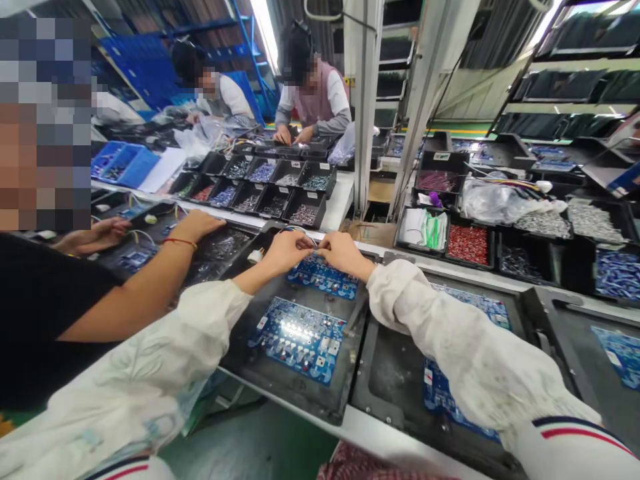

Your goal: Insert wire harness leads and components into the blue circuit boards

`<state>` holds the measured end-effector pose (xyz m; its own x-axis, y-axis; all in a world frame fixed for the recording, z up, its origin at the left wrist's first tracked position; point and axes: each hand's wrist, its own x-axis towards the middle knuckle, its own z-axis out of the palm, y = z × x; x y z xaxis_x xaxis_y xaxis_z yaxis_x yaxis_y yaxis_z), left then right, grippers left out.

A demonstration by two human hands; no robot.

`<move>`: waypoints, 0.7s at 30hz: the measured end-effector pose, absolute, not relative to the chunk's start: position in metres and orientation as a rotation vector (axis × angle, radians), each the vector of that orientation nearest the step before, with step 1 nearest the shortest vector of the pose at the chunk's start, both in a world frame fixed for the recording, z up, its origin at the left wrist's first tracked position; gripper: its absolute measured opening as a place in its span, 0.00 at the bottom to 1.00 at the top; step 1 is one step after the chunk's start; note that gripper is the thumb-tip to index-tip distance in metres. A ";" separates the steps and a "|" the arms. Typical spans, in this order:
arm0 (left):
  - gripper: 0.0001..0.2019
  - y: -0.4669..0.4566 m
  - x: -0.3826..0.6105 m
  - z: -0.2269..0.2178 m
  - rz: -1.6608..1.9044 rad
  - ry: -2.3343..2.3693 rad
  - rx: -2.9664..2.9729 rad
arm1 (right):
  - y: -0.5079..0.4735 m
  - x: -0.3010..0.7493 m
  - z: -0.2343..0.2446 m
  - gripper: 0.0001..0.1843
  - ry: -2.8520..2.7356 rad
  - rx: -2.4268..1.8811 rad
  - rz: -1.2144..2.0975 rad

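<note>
Over the far edge of a black tray (240, 363), my left hand (287, 251) and my right hand (346, 256) meet with fingertips pinched together. Between them are thin wires (299, 229), whose ends are mostly hidden by the fingers. A white connector (255, 256) lies just left of my left hand. Below my hands is a blue circuit board (327, 277), partly covered by them. A second blue circuit board (300, 340), with many small parts on it, lies flat nearer to me in the same tray.
Another person's arm (135, 287) reaches in at left. Black bins of small components (305, 212) stand behind, with red parts (467, 244) and a clear plastic bag (493, 199) at right. A metal post (367, 113) rises behind my hands. More trays (390, 393) adjoin at right.
</note>
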<state>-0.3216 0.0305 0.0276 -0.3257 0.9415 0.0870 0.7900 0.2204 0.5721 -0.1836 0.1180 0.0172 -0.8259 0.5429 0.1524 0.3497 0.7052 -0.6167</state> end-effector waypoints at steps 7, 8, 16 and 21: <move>0.07 0.030 -0.316 0.023 0.783 2.216 1.641 | 0.119 -0.182 0.011 0.07 -2.618 -0.767 0.804; 0.07 0.031 -0.316 0.023 0.772 2.220 1.644 | 0.119 -0.183 0.011 0.07 -2.626 -0.776 0.778; 0.07 0.031 -0.317 0.022 0.783 2.194 1.653 | 0.117 -0.182 0.010 0.08 -2.640 -0.755 0.749; 0.08 0.030 -0.312 0.017 0.725 2.190 1.790 | 0.116 -0.181 0.013 0.08 -2.636 -0.756 0.762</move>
